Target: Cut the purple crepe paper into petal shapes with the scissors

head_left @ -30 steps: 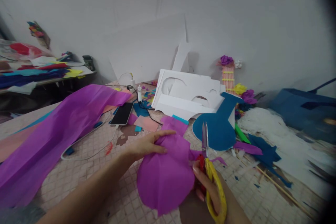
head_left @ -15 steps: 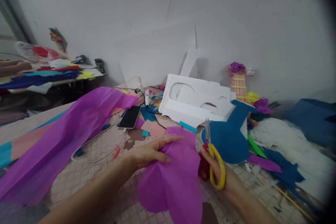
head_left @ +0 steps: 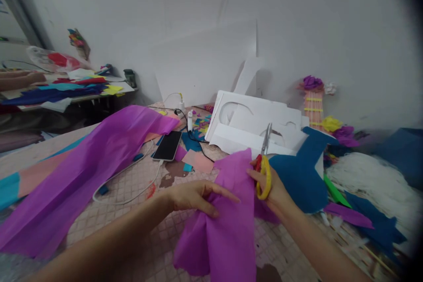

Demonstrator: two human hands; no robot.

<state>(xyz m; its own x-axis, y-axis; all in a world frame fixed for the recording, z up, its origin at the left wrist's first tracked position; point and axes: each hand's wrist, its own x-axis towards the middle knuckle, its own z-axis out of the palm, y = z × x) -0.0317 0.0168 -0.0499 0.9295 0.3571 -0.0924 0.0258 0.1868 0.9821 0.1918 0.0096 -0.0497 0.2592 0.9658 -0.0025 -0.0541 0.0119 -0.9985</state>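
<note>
A sheet of purple crepe paper (head_left: pixel 231 233) hangs creased in front of me. My left hand (head_left: pixel 196 196) pinches its left part between thumb and fingers, the index finger stretched across the sheet. My right hand (head_left: pixel 274 187) holds scissors (head_left: pixel 265 169) with red and yellow handles, their blades pointing up and away, off the paper. My right fingertips are at the sheet's upper right edge; whether they also pinch it I cannot tell. A blue guitar-shaped cutout (head_left: pixel 297 176) lies just beyond my right hand.
A long purple paper strip (head_left: pixel 99 167) lies left, near a phone (head_left: pixel 168 146) with a white cable (head_left: pixel 122 202). White cut-out boards (head_left: pixel 254 119) lean at the back. White fibre (head_left: pixel 370 180) and paper scraps lie right. Another person's arm (head_left: pixel 20 80) rests at the far-left table.
My right hand has moved up with the scissors, to the paper's upper right edge. The purple sheet has shifted and folded, and the view has turned slightly left.
</note>
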